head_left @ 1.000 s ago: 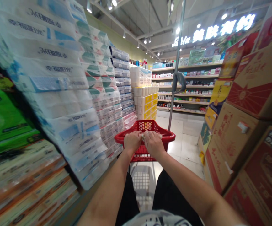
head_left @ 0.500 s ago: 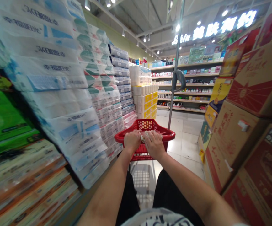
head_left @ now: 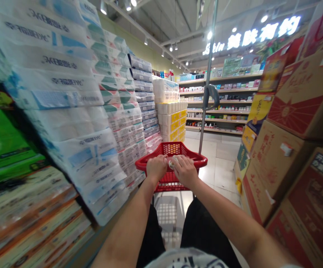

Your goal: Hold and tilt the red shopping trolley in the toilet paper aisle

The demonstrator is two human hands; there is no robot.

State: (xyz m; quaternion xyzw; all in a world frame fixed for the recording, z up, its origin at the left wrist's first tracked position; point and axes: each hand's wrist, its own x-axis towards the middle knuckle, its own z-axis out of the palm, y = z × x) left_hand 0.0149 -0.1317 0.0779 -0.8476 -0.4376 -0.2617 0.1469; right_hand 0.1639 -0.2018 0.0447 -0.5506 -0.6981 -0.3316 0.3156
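A red plastic shopping cart (head_left: 170,185) stands in front of me, with a perforated basket and a wide rim. My left hand (head_left: 156,166) is wrapped round the left part of its handle. My right hand (head_left: 185,171) presses down beside it, fingers bent over a crumpled whitish cloth (head_left: 171,162) on the handle. Whether that cloth is paper or fabric I cannot tell. Between my forearms, the floor shows through the cart's lower grid. The fingertips of both hands are partly hidden.
Tall stacks of wrapped tissue packs (head_left: 74,93) line the left. Cardboard boxes (head_left: 298,100) are piled on the right. A grey metal pole (head_left: 203,126) with a hook rises beyond the cart. Farther back are stocked shelves (head_left: 222,100); tiled floor (head_left: 219,167) runs between.
My right hand has shifted slightly along the handle and its fingers look more bunched over the whitish cloth. My left hand keeps its grip. The surroundings shift only slightly.
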